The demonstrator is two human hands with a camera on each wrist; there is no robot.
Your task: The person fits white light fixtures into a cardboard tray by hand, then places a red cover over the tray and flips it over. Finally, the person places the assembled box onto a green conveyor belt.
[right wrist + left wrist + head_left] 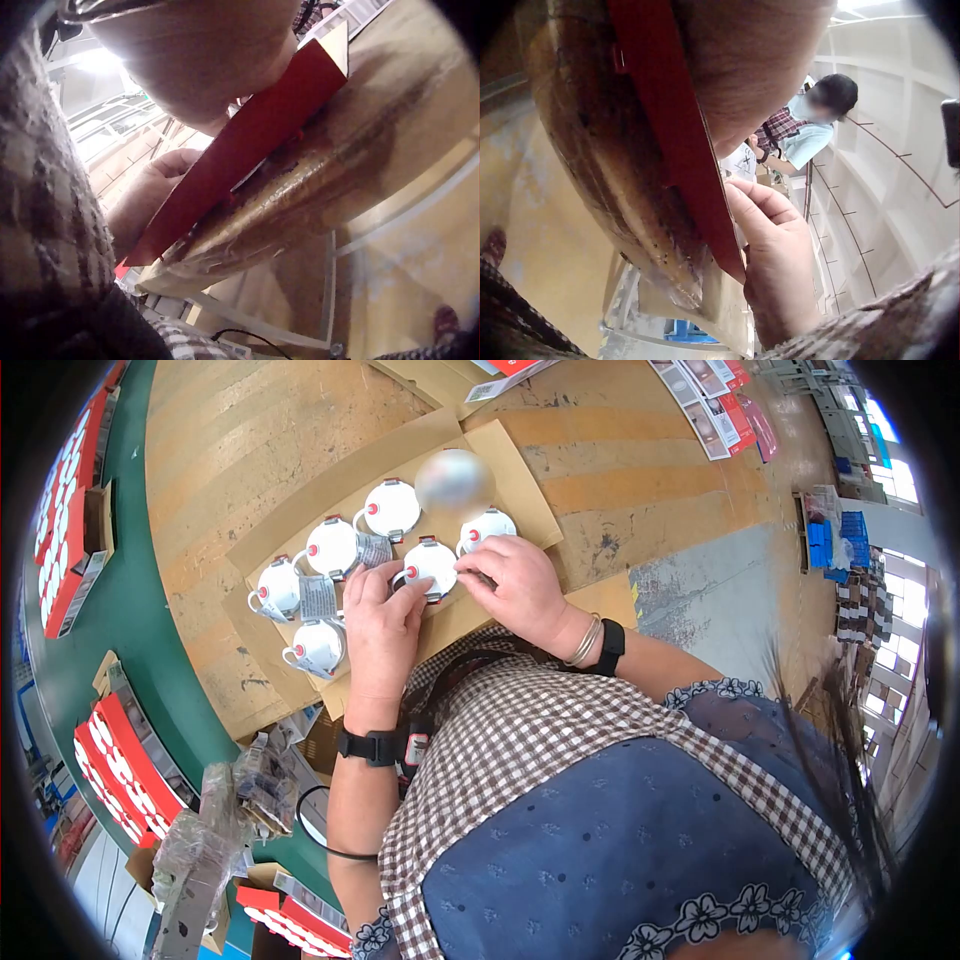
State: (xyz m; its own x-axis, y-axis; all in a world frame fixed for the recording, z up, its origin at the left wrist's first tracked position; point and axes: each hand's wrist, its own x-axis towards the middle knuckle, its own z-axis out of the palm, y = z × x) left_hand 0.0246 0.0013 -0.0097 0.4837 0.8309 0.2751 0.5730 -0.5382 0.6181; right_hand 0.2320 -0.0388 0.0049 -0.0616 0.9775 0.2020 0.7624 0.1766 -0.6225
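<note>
Several white round downlights, each with a red centre, a looped white cable and metal clips, lie in a shallow cardboard tray point(500, 455). My left hand point(385, 622) is at the lower-left edge of the middle downlight point(432, 565), its thumb over the rim and its fingers bent by the cable loop. Close to that downlight's right side is my right hand point(515, 588), fingers bent and thumb and index tips together; I cannot tell what lies between them. Another downlight point(488, 528) sits just beyond it. In the left wrist view, a red panel point(676, 142) hides part of the work.
Printed grey labels point(318, 598) lie among the downlights. Red boxes point(125, 765) filled with white pieces stand on the green surface point(150, 660) at left. Red-and-white printed cards point(695, 405) lie at the far right of the wooden table point(620, 470). Another person point(799, 124) shows in the background.
</note>
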